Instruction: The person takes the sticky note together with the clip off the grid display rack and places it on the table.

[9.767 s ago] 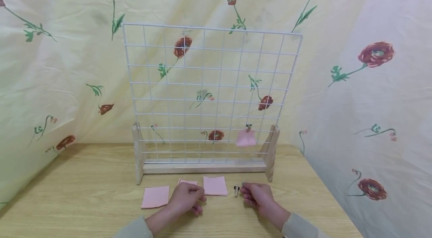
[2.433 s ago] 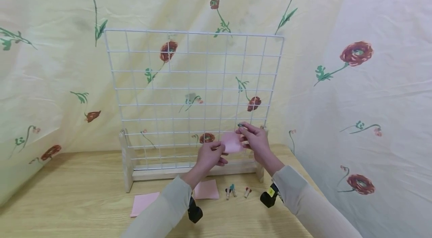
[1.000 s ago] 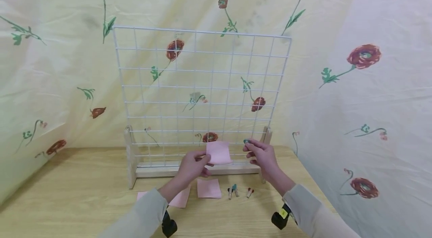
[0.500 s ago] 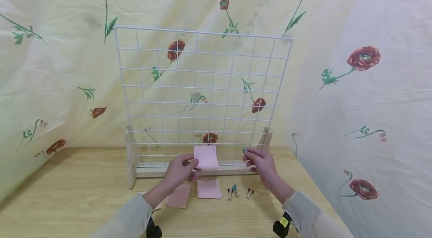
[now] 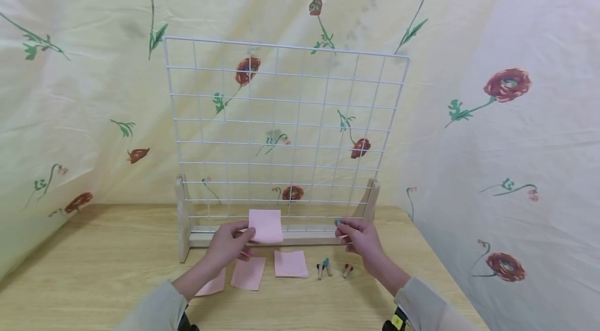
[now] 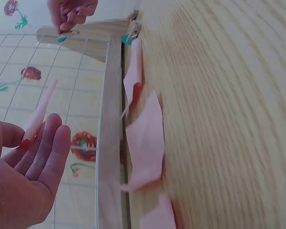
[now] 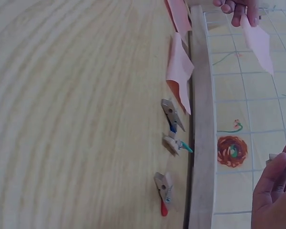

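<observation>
In the head view my left hand (image 5: 226, 243) pinches a square pink paper note (image 5: 266, 225) by its left edge, thumb in front. The note is held up before the lower part of the white wire grid (image 5: 286, 122). My right hand (image 5: 364, 237) pinches a small clothespin (image 5: 338, 222) with a teal end, in front of the grid's lower right; only its tip (image 7: 271, 156) shows in the right wrist view. Three more pink notes lie on the table: a left one (image 5: 213, 285) partly behind my forearm, a middle one (image 5: 248, 273) and a right one (image 5: 290, 264).
A wooden stand (image 5: 304, 238) holds the grid upright on the table (image 5: 117, 247). Right of the notes lie a dark-ended clothespin (image 5: 320, 271), a teal-ended clothespin (image 5: 327, 266) beside it, and a red-ended clothespin (image 5: 347, 270). Flowered cloth (image 5: 469, 164) hangs around the table.
The pink note that hung clipped at the grid's lower right is off it. My left hand has carried it left and down; my right hand has lowered with the teal-ended clothespin.
</observation>
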Action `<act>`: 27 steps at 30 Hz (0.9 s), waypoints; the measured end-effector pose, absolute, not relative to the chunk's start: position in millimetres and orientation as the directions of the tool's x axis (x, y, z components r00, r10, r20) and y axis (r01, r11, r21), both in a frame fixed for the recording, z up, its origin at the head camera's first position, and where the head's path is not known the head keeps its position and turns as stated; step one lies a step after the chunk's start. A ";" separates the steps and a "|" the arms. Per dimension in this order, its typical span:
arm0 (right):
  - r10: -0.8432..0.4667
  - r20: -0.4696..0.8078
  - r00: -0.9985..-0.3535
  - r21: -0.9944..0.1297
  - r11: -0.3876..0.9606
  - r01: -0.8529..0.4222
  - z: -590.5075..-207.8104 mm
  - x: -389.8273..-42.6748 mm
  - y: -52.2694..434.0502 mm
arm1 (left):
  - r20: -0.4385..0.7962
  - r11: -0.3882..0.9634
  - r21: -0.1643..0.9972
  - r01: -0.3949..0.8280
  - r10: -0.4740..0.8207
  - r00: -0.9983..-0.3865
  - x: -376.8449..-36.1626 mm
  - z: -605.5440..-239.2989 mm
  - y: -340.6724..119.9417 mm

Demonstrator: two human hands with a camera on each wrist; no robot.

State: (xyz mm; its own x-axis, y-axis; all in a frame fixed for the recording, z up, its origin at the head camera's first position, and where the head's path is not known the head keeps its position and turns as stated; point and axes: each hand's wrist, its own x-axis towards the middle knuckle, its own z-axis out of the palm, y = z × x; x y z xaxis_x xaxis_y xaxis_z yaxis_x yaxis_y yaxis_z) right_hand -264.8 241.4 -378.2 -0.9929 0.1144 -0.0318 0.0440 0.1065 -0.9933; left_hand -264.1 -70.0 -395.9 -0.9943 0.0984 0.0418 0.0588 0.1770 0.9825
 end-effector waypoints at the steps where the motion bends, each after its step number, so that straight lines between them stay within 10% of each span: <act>1: 0.112 -0.035 -0.993 -0.993 0.106 0.047 -379.2 -264.0 240.8 | 0.037 0.177 0.983 0.053 0.094 -0.995 -263.0 -396.3 -72.9; 27: 0.108 -0.124 -0.986 -0.978 0.152 0.140 -403.5 -255.2 236.4 | 0.002 0.227 0.973 0.027 0.106 -0.994 -237.3 -408.6 -155.9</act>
State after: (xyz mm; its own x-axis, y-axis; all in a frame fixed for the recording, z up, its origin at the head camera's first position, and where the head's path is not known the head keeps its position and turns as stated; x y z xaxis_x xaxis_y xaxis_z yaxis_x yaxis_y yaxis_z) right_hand -255.2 236.4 -403.5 -0.9864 0.1079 -0.1241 0.1398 0.1522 -0.9784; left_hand -237.3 -155.9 -408.6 -0.9943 0.1062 0.0023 0.0266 0.2272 0.9735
